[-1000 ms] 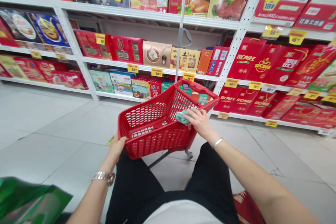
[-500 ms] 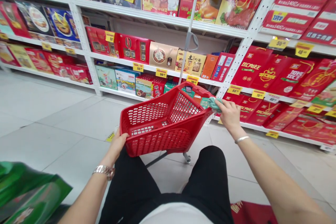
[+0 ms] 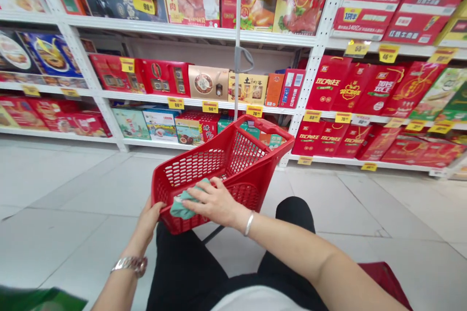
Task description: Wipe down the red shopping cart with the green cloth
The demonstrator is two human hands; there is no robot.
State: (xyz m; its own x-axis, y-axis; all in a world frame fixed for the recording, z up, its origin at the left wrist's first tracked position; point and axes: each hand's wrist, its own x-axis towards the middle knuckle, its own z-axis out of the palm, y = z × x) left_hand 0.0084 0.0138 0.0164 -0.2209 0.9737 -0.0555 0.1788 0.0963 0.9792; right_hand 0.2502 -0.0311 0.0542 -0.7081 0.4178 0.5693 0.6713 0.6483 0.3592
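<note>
Cart (image 3: 260, 177), cloth (image 3: 182, 207) on rim (image 3: 255, 165), open floor (image 3: 80, 228) leftward

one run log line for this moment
left hand: grips red cart at corner | right hand: holds green cloth at cart's near side | beyond: stocked shelves

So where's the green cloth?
In the head view, left of centre, the mint-green cloth is in the right hand's grip, on the red shopping cart's near rim, beside the left grip.
</note>
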